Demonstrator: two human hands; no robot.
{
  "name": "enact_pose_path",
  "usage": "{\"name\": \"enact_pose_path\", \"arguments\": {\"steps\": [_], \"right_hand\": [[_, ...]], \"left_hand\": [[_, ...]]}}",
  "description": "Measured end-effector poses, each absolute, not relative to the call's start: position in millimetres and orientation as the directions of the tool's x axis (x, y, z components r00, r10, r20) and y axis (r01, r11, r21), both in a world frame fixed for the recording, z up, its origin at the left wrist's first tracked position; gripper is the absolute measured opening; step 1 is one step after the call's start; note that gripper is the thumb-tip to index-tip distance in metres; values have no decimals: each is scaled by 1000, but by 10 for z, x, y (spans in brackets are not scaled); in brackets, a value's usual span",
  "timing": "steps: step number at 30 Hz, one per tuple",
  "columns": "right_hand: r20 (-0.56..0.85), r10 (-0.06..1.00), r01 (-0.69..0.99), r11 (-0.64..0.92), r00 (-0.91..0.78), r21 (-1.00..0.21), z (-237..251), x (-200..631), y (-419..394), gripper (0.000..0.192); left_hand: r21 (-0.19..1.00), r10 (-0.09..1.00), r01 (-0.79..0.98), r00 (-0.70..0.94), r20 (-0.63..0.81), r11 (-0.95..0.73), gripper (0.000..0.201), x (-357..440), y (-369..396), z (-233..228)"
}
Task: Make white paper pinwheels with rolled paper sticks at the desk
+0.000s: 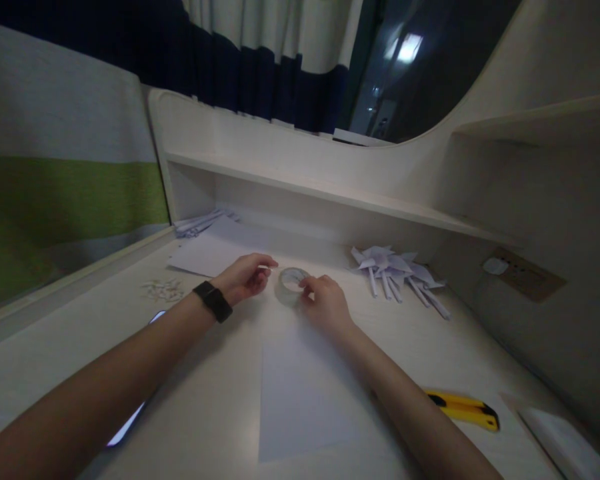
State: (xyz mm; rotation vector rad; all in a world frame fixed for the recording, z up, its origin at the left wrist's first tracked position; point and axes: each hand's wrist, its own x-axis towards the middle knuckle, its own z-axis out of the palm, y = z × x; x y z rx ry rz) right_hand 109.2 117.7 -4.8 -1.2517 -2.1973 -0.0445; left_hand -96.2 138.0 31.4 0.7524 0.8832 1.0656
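My right hand [325, 300] grips the right side of a roll of clear tape [286, 291], which is held above the desk with its ring facing up. Just left of the roll is my left hand [245, 277], a dark watch on its wrist. Its thumb and index finger are pinched close together near the tape; whatever lies between the fingertips is too small to make out. Below the roll, a sheet of white paper [300, 400] lies on the desk, its far end partly hidden by my right hand and arm.
Paper pinwheels [385, 263] lie at the back right. Rolled paper sticks [200, 223] and white sheets [215, 245] are at the back left. Small pale pieces [164, 291] and a phone [130, 423] are left; a yellow utility knife [465, 409] lies right.
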Motion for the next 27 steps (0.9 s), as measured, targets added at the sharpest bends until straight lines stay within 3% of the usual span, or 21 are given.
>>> {"name": "enact_pose_path", "arguments": {"steps": [7, 14, 20, 27], "right_hand": [[472, 774, 742, 594, -421, -310, -25, 1058, 1274, 29], [482, 740, 705, 643, -470, -299, -63, 1068, 1314, 35], [425, 736, 636, 674, -527, -376, 3, 1103, 1388, 56], [435, 668, 601, 740, -604, -302, 63, 1212, 1485, 63]], "left_hand": [[832, 889, -331, 273, -367, 445, 22, -1089, 1600, 206], [846, 895, -308, 251, -368, 435, 27, -1175, 1727, 110], [862, 910, -301, 204, -360, 408, 21, -1313, 1765, 32], [896, 939, -283, 133, -317, 343, 19, -1411, 1782, -11]]}}
